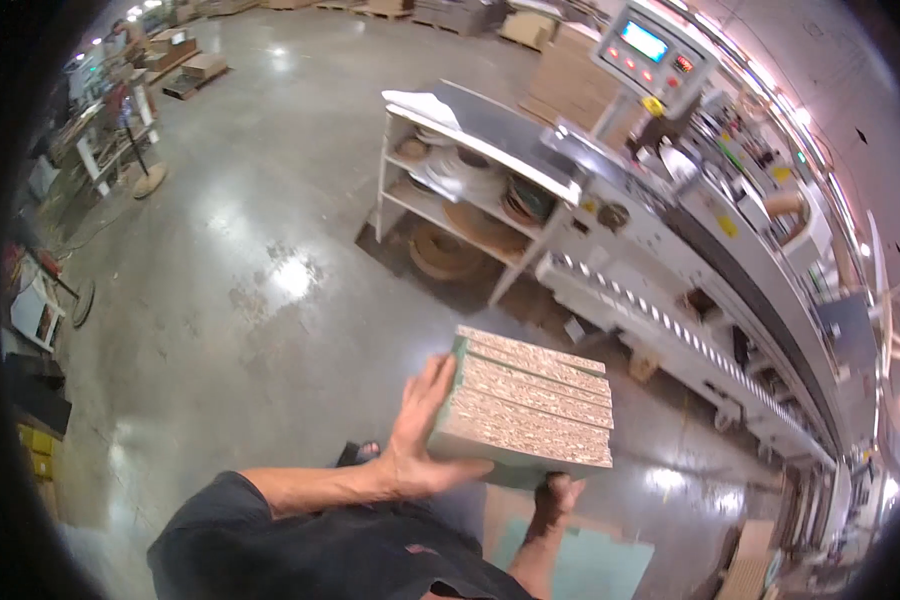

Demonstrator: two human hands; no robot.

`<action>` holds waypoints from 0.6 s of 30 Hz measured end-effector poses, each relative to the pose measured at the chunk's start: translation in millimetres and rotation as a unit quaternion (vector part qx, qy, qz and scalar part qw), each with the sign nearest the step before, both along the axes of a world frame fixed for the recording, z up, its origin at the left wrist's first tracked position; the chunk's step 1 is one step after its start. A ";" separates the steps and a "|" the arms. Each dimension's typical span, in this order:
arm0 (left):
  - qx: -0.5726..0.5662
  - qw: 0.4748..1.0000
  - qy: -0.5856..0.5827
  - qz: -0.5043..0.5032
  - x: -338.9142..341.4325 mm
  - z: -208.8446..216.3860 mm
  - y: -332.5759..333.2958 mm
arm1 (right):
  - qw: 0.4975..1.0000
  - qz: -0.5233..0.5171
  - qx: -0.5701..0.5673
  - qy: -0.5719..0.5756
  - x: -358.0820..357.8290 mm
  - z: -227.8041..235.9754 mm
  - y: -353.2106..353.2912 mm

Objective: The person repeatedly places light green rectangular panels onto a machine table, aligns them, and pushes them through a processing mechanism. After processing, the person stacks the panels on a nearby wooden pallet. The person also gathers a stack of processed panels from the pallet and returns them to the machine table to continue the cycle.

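Observation:
A stack of several particleboard panels point(530, 405) is held up in front of my body, its raw speckled edges facing up. Green shows along the stack's left side and underside. My left hand point(420, 430) presses against the left side, fingers stretched along it and thumb across the near face. From below, my right hand point(558, 495) grips the stack near its right lower corner; most of its fingers are hidden behind the boards. Below the right forearm lies a pale green panel point(595, 562), partly covered by my arm.
A long machine point(690, 290) with a control panel point(655, 55) runs along the right. Beside it stands a white shelf unit point(382, 170) holding rolls of edge-banding-like strip point(450, 250). Stacked boards point(575, 75) stand farther back. A stand with a round base point(150, 182) is at left.

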State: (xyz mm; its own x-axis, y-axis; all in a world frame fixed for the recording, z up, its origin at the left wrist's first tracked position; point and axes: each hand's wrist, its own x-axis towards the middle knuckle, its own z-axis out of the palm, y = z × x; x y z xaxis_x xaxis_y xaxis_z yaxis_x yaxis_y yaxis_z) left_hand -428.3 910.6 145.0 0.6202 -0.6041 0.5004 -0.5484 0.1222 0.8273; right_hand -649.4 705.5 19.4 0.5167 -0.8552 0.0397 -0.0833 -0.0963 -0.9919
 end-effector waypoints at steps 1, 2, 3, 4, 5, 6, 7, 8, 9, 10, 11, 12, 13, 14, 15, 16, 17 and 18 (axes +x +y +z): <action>-0.002 0.999 0.016 0.030 17.0 -14.4 -11.3 | 0.999 0.024 0.001 -0.025 38.5 12.0 -13.3; -0.045 0.997 0.035 0.044 34.4 -26.4 -30.3 | 0.997 0.049 0.006 -0.055 85.4 38.9 -19.4; -0.051 0.996 0.047 0.057 51.2 -34.8 -47.5 | 0.984 0.078 0.039 -0.157 119.3 72.0 -23.5; -0.032 0.996 0.065 0.059 76.5 -25.7 -65.7 | 0.981 0.111 0.024 -0.157 151.4 88.3 -39.5; -0.011 0.994 0.090 0.060 96.1 -19.7 -81.6 | 0.978 0.140 0.011 -0.152 177.8 94.8 -60.3; -0.031 0.993 0.086 0.078 123.9 -21.2 -98.5 | 0.971 0.177 -0.006 -0.161 213.6 98.8 -80.5; -0.050 0.992 0.083 0.085 152.2 -24.4 -117.7 | 0.964 0.203 -0.025 -0.169 246.5 98.9 -101.7; -0.070 0.990 0.084 0.093 174.0 -28.9 -135.9 | 0.966 0.217 -0.018 -0.143 273.0 95.9 -126.8; -0.103 0.985 0.087 0.106 201.7 -40.1 -154.2 | 0.965 0.213 0.008 -0.151 301.3 75.5 -153.5; -0.095 0.983 0.091 0.128 223.3 -42.9 -169.2 | 0.960 0.240 -0.005 -0.143 333.6 71.9 -175.9; -0.087 0.981 0.096 0.146 243.8 -44.8 -185.6 | 0.955 0.263 -0.019 -0.135 362.1 70.5 -199.9; -0.081 0.978 0.100 0.166 264.7 -45.4 -203.5 | 0.951 0.287 -0.010 -0.119 390.4 69.1 -223.6; -0.073 0.975 0.105 0.182 286.8 -40.2 -219.0 | 0.946 0.307 0.001 -0.102 420.6 77.6 -237.7; -0.065 0.972 0.110 0.196 308.9 -36.7 -234.8 | 0.947 0.304 0.008 -0.106 446.0 83.5 -250.3; -0.078 0.972 0.116 0.190 334.8 -42.3 -251.9 | 0.950 0.296 0.012 -0.100 471.0 85.6 -264.5; -0.094 0.969 0.127 0.188 360.9 -56.3 -267.9 | 0.952 0.293 0.014 -0.088 496.7 84.3 -277.9; -0.105 0.969 0.145 0.173 377.4 -58.6 -286.2 | 0.959 0.275 0.019 -0.071 514.6 78.6 -293.9; -0.123 0.956 0.159 0.212 396.5 -58.0 -305.0 | 0.949 0.311 -0.016 -0.051 542.6 79.7 -317.2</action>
